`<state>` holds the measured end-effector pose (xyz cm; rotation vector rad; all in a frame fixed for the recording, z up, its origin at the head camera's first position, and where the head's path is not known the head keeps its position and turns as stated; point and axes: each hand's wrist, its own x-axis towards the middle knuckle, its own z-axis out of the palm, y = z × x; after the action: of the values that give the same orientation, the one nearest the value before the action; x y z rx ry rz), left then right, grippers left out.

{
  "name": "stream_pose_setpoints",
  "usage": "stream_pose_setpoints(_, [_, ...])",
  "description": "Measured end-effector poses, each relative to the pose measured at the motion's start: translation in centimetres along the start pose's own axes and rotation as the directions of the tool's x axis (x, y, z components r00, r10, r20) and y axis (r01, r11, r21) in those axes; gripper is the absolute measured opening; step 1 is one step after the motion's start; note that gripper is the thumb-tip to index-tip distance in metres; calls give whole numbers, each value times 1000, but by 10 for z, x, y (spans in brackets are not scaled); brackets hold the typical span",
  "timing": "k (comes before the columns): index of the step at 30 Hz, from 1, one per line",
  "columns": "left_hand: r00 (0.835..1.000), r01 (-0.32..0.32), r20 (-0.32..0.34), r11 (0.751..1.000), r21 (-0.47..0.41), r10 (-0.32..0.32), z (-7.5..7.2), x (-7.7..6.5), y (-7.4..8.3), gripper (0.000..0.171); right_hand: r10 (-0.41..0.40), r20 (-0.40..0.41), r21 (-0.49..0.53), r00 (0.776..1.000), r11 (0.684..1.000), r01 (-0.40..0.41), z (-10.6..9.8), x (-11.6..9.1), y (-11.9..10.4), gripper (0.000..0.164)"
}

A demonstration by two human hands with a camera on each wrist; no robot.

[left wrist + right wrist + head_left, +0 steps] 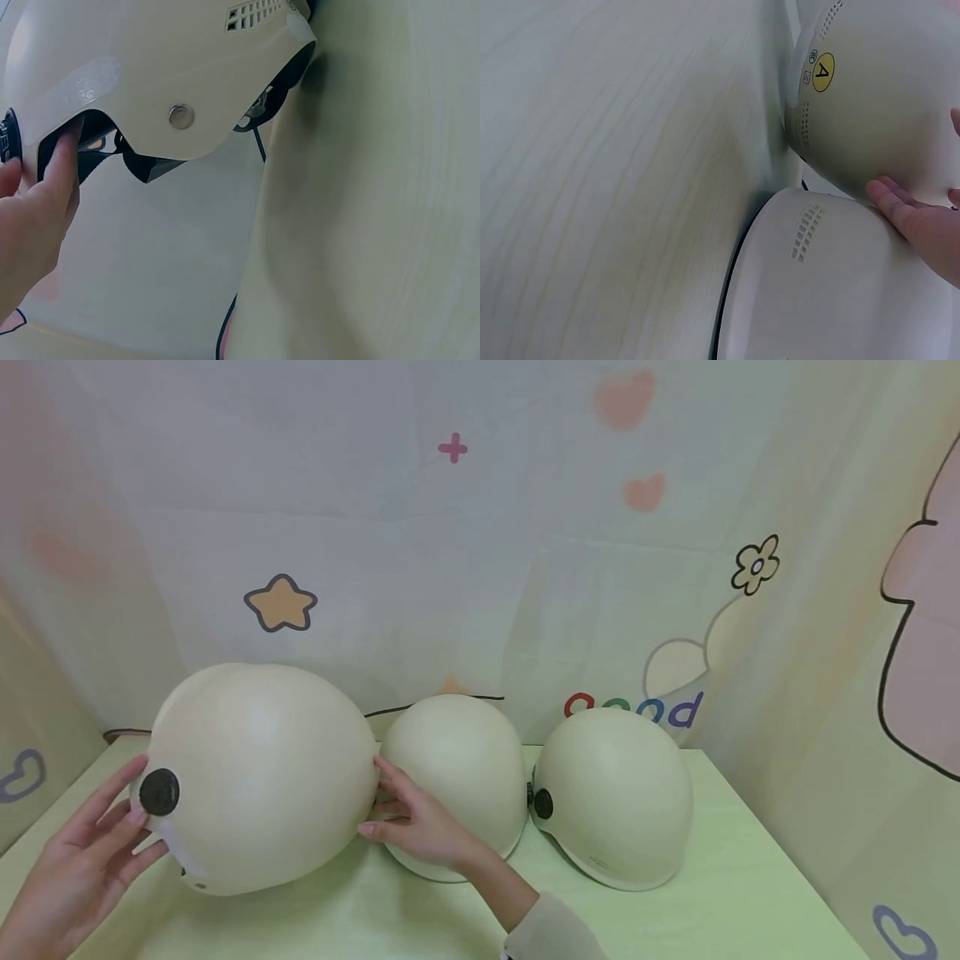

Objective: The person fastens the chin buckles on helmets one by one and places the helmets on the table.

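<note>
A cream helmet (258,777) with a round black vent is tilted at the left, between both hands. My left hand (93,856) grips its left edge; in the left wrist view, fingers of the left hand (41,217) reach inside the helmet's rim (202,150), and the thumb stays outside by the vent. My right hand (427,822) rests extended fingers against the opposite side. In the right wrist view the thumb of the right hand (922,229) lies along the shell (885,112), below a yellow "A" sticker. Whether the helmet touches the table cannot be told.
A second cream helmet (457,777) stands in the middle, just behind my right hand. To its right, a third helmet (615,802) stands close against it. All are at a pale green table (735,877), with a printed cloth (420,568) behind and at the sides.
</note>
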<state>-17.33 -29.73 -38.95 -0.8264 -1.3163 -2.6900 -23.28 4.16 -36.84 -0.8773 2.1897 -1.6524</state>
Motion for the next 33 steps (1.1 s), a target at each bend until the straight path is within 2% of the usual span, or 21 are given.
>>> stream_pose_setpoints(3, [999, 18, 32, 992, 123, -22, -3, -1, 1, 60, 6, -5, -4, 1000, 1000, -6, 0, 0, -1, 76])
stream_pose_setpoints(5, [999, 19, 25, 979, 205, -25, -5, -1, 2, 62, 11, -6, -9, 1000, 1000, -11, 0, 0, -1, 75])
stream_pose_setpoints(7, [999, 40, -28, 948, 315, -33, -5, -1, 2, 64, 14, -9, -19, 1000, 1000, -14, 0, -1, -3, 74])
stream_pose_setpoints(9, [994, 73, -98, 929, 363, -39, -5, -1, 2, 64, 16, -13, -24, 1000, 1000, -17, 0, -1, -4, 74])
stream_pose_setpoints(11, [982, 125, -179, 908, 401, -56, -3, -1, 0, 65, 16, -15, -30, 1000, 999, -17, 0, -2, -4, 75])
stream_pose_setpoints(15, [952, 213, -292, 876, 432, -88, -1, -3, -3, 61, 15, -7, -30, 1000, 999, -15, 0, -1, -3, 75])
stream_pose_setpoints(21, [942, 219, -328, 862, 457, -66, -1, -2, -5, 57, 23, 4, -24, 1000, 999, -23, 0, 0, -2, 75])
stream_pose_setpoints(23, [938, 232, -343, 842, 486, -61, -1, -1, -6, 59, 24, 1, -32, 1000, 999, -24, 1, 1, -2, 75])
stream_pose_setpoints(26, [929, 267, -365, 799, 539, -64, 0, -1, -8, 66, 31, 2, -45, 1000, 999, -31, 1, 1, -2, 76])
stream_pose_setpoints(33, [924, 324, -368, 734, 597, -108, -2, 0, -12, 74, 27, 9, -72, 1000, 997, -27, 3, 2, -2, 77])
